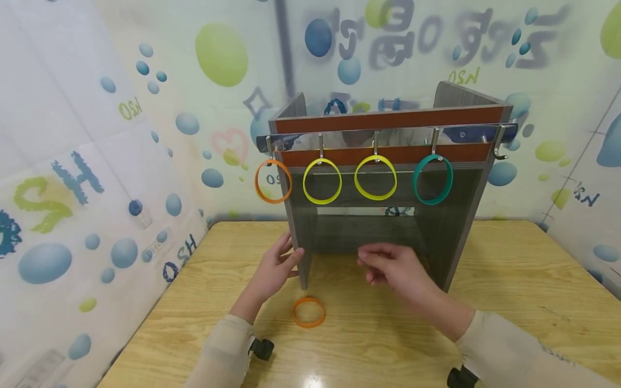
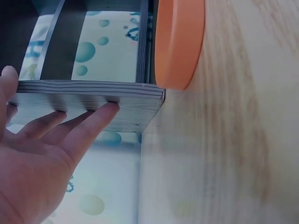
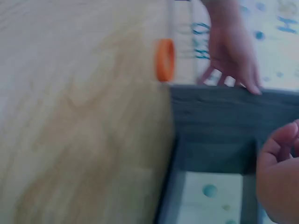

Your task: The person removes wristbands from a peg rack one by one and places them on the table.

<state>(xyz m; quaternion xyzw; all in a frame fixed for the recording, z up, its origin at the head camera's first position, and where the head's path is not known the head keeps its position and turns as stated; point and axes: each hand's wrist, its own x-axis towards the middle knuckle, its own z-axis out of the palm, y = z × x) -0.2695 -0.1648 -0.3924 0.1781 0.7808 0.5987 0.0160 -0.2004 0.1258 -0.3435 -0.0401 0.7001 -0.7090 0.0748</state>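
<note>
My left hand (image 1: 277, 264) grips the left side panel of a grey wooden stand (image 2: 93, 87) by its front edge. Its fingers lie along the panel's outer face, with the thumb on the other side. My right hand (image 1: 398, 267) hovers before the stand's lower opening, fingers loosely curled and nothing visible in them. Along a metal hook rail (image 1: 346, 141) hang an orange ring (image 1: 257, 186), two yellow rings, one (image 1: 305, 186) left of the other (image 1: 357, 183), and a teal ring (image 1: 450, 186). Another orange ring (image 1: 294, 318) lies on the table near my left wrist.
The stand is on a wooden table (image 1: 378, 345), against a backdrop (image 1: 184, 167) printed with blue and green spots. At the rail's right end a metal hook (image 1: 497, 143) sticks out past the panel. Dark cameras, one (image 1: 262, 349) at the left sleeve, sit on both wrists.
</note>
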